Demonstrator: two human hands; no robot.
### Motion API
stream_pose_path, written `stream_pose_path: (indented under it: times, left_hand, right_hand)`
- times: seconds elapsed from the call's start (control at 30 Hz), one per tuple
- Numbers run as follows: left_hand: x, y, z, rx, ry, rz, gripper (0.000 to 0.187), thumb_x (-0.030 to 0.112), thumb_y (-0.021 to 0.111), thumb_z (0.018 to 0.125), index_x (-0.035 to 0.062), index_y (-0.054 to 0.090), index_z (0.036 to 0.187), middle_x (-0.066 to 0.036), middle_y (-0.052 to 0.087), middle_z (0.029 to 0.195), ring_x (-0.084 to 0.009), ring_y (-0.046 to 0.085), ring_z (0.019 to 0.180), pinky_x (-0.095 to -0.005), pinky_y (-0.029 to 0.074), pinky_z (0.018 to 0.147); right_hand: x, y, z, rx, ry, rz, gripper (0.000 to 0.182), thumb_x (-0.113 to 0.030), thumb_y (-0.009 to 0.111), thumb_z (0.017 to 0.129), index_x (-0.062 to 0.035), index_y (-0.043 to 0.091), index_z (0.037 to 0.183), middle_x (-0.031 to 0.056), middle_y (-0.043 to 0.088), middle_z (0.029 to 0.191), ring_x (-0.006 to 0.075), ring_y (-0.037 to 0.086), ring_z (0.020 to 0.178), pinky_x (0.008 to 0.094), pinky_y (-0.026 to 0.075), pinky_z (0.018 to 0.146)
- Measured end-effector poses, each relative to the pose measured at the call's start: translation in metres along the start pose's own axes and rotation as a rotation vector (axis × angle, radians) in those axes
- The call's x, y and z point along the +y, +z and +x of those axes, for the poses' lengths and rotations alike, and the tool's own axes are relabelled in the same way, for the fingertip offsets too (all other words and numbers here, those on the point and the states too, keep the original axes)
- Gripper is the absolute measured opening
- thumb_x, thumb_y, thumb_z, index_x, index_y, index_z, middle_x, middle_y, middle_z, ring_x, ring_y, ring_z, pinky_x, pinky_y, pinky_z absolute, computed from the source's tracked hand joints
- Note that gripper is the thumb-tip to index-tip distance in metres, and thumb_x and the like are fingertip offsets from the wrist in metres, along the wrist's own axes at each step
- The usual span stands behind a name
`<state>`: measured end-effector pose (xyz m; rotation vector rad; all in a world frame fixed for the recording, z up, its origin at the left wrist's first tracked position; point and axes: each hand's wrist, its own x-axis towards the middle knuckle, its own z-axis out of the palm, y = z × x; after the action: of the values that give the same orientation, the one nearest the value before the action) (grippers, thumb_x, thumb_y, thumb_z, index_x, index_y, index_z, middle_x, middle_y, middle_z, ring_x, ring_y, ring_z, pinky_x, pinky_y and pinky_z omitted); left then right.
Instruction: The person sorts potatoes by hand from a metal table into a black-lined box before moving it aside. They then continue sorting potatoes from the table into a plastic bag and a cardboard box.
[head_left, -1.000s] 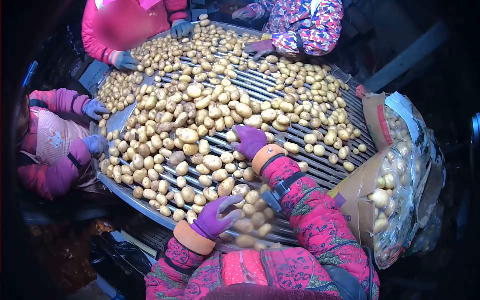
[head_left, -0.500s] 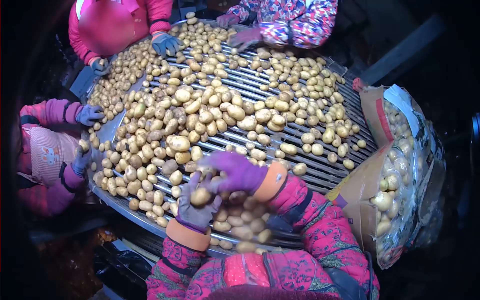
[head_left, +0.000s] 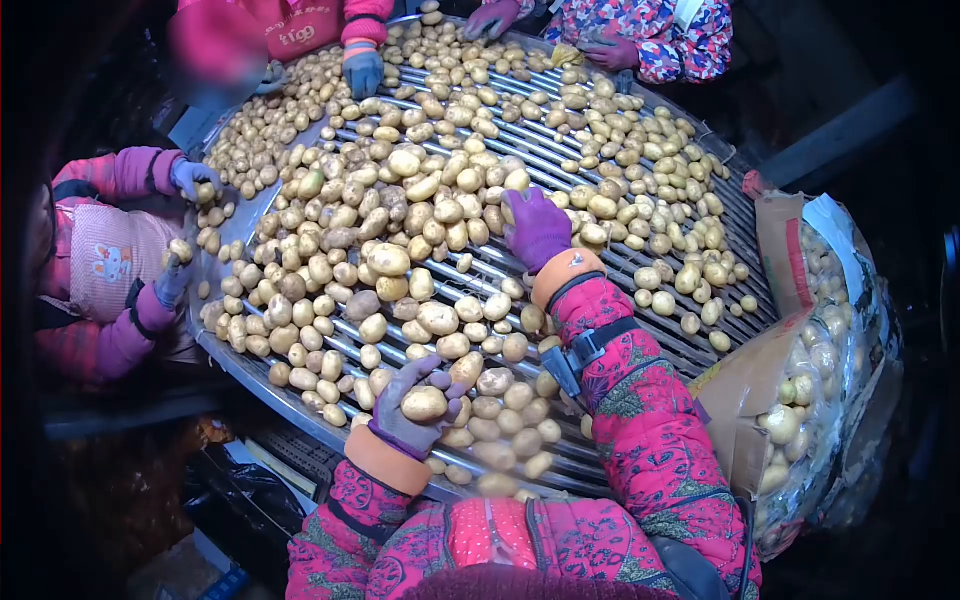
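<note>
My left hand (head_left: 408,405), in a grey-purple glove, holds a potato (head_left: 424,404) in its palm with the fingers curled around it, above the near part of the slatted metal table (head_left: 480,268). Further out, my right hand (head_left: 540,228), in a purple glove, reaches into the middle of the potato heap. Its fingers are bent at a potato (head_left: 494,196) on the heap's right side; the glove partly hides the contact. Below and right of my left hand lies a cluster of loose potatoes (head_left: 490,430), some of them blurred.
A torn cardboard box (head_left: 745,400) and clear plastic bags of potatoes (head_left: 800,420) stand at the right. Across the table, gloved hands of other people (head_left: 363,72) work among potatoes. Another person's hands (head_left: 192,178) hold potatoes at the left edge.
My right hand has moved from beside my left hand out to the heap's middle. My left hand still holds a potato, now more openly visible. The co-workers' hands across the table have shifted.
</note>
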<state>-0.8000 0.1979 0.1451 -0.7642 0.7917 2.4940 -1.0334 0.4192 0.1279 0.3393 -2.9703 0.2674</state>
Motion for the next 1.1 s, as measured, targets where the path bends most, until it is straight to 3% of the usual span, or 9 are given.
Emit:
stream_pose_path:
  times: [0.1,0.17,0.23,0.5,0.7,0.83,0.87,1.0,1.1]
  left_hand:
    - [0.004,-0.001,-0.003,-0.067,-0.051,-0.151,0.048,0.023,0.064,0.085,0.0177,0.049,0.13,-0.006,0.059,0.112,-0.026,0.06,0.095,-0.0416,0.054,0.08]
    - [0.005,0.002,-0.003,-0.131,-0.028,-0.238,0.054,0.015,0.062,0.083,0.0189,0.045,0.134,-0.007,0.056,0.127,-0.0264,0.059,0.103,-0.0422,0.052,0.087]
    - [0.009,0.007,-0.004,-0.148,-0.005,-0.201,0.058,0.014,0.06,0.083,0.0192,0.042,0.137,-0.008,0.054,0.13,-0.0266,0.059,0.104,-0.0424,0.051,0.088]
    - [0.012,0.01,-0.004,-0.291,-0.022,-0.208,0.055,0.019,0.056,0.09,0.0172,0.038,0.142,-0.009,0.052,0.131,-0.0219,0.06,0.096,-0.0389,0.053,0.082]
    - [0.007,0.018,0.001,-0.144,-0.073,-0.06,0.045,0.024,0.041,0.098,0.0194,0.041,0.142,-0.006,0.051,0.132,-0.0167,0.057,0.094,-0.0342,0.051,0.079]
    - [0.007,0.015,-0.001,-0.094,-0.144,-0.117,0.045,0.025,0.042,0.097,0.0172,0.042,0.141,-0.009,0.051,0.129,-0.0204,0.058,0.092,-0.0359,0.051,0.079]
    - [0.004,0.006,0.0,-0.1,-0.135,-0.078,0.046,0.028,0.043,0.097,0.0166,0.042,0.141,-0.009,0.052,0.128,-0.0219,0.057,0.092,-0.0365,0.051,0.079]
    - [-0.002,-0.025,-0.007,-0.201,-0.102,-0.227,0.052,0.046,0.042,0.097,0.0176,0.041,0.141,-0.008,0.056,0.128,-0.0239,0.059,0.096,-0.0396,0.051,0.082]
    - [0.004,-0.042,-0.02,-0.263,-0.019,-0.438,0.052,0.048,0.043,0.097,0.0166,0.044,0.138,-0.008,0.055,0.132,-0.0271,0.058,0.109,-0.0424,0.05,0.087]
  right_hand:
    - [0.001,0.004,-0.006,-0.029,0.012,0.073,0.051,-0.021,0.068,0.076,-0.0188,0.052,0.124,0.0106,0.058,0.106,0.0296,0.063,0.092,0.0423,0.053,0.072]
    - [0.004,0.031,-0.025,-0.05,-0.183,1.135,0.053,-0.023,0.065,0.083,-0.0119,0.047,0.131,0.0081,0.058,0.115,0.0241,0.064,0.094,0.037,0.055,0.073]
    - [-0.029,-0.031,-0.064,-0.516,0.271,1.77,0.056,-0.024,0.063,0.088,-0.0061,0.043,0.136,0.0077,0.057,0.122,0.0206,0.064,0.095,0.0324,0.055,0.078]
    - [-0.061,-0.049,-0.108,-0.605,0.394,2.154,0.054,-0.039,0.047,0.095,-0.0146,0.04,0.143,0.0106,0.058,0.125,0.018,0.066,0.094,0.027,0.054,0.071]
    - [-0.064,-0.052,-0.128,-0.617,0.382,1.824,0.065,-0.034,0.065,0.087,-0.0057,0.04,0.141,0.0095,0.055,0.125,0.0197,0.061,0.103,0.033,0.051,0.087]
    - [-0.025,-0.016,-0.097,0.128,-0.044,0.926,0.055,-0.019,0.067,0.081,0.0001,0.051,0.13,0.013,0.06,0.117,0.022,0.058,0.108,0.0352,0.048,0.092]
    - [-0.02,-0.033,-0.082,0.135,0.097,0.604,0.054,-0.027,0.064,0.08,-0.0083,0.053,0.13,0.0199,0.056,0.124,0.0363,0.055,0.113,0.0437,0.045,0.096]
    - [0.001,-0.011,-0.026,-0.335,0.053,0.031,0.062,-0.035,0.066,0.076,-0.0151,0.049,0.133,0.0194,0.058,0.118,0.0357,0.058,0.108,0.0457,0.048,0.091]
    - [-0.012,0.006,-0.022,-0.245,0.008,-0.11,0.064,-0.039,0.068,0.076,-0.0118,0.048,0.131,0.021,0.059,0.118,0.0368,0.058,0.109,0.0468,0.048,0.09]
